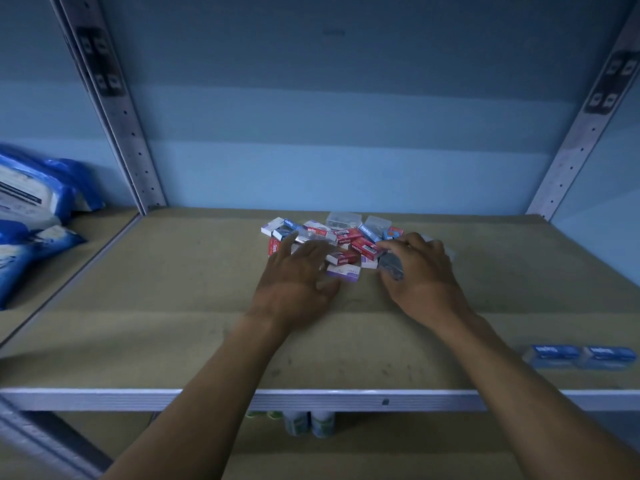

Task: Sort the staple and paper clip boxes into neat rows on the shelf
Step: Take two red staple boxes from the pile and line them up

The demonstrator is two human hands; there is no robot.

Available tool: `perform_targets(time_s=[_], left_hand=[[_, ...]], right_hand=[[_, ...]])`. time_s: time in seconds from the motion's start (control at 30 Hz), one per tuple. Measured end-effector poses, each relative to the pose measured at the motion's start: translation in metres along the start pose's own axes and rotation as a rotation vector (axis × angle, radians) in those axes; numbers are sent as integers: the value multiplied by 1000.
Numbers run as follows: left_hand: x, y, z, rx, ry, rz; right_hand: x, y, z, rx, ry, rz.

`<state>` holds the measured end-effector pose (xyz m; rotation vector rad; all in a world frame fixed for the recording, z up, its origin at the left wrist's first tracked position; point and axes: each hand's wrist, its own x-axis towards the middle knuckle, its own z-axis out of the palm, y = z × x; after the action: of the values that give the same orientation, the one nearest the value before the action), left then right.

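Note:
A jumbled pile of small boxes [346, 237] lies mid-shelf: red, blue and white staple boxes and clear plastic clip cases [343, 220]. My left hand [298, 278] rests flat on the pile's left side, fingers spread over the boxes. A purple-white box [344, 271] lies just right of its thumb. My right hand [419, 271] lies on the pile's right side, its fingers curled over a dark grey box [391, 266]; the grip is unclear. Two blue boxes [578, 356] stand side by side near the front right edge of the brown shelf board [173, 306].
Blue-and-white plastic packs [31, 209] sit on the neighbouring shelf at left. Perforated metal uprights [138, 150] flank the bay, the right one [568, 161] slanting outward. A metal rail [138, 398] edges the shelf front. Small bottles [308, 424] show on the shelf below.

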<state>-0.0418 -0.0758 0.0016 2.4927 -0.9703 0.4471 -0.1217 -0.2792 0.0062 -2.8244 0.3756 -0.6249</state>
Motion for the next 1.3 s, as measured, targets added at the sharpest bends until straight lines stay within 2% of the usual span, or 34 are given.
perform_targets(time_s=[0.1,0.37,0.67,0.83,1.03,1.3], left_hand=[[22,-16,4,35,54,-4],[13,-4,3,123,-40,-66],[17,-1,-2,156,74,38],[11,-4,3,168,159,149],[4,-3,-1,82,278,174],[-12,3,-8,37,93,70]], right_hand=[[28,-9,13,-46,4,3],[19,-19,13,-103,82,34],[11,-14,4,-106,128,39],[8,-14,6,-22,172,41],[9,-14,-4,122,166,39],[-8,-6,-18,350,16,78]])
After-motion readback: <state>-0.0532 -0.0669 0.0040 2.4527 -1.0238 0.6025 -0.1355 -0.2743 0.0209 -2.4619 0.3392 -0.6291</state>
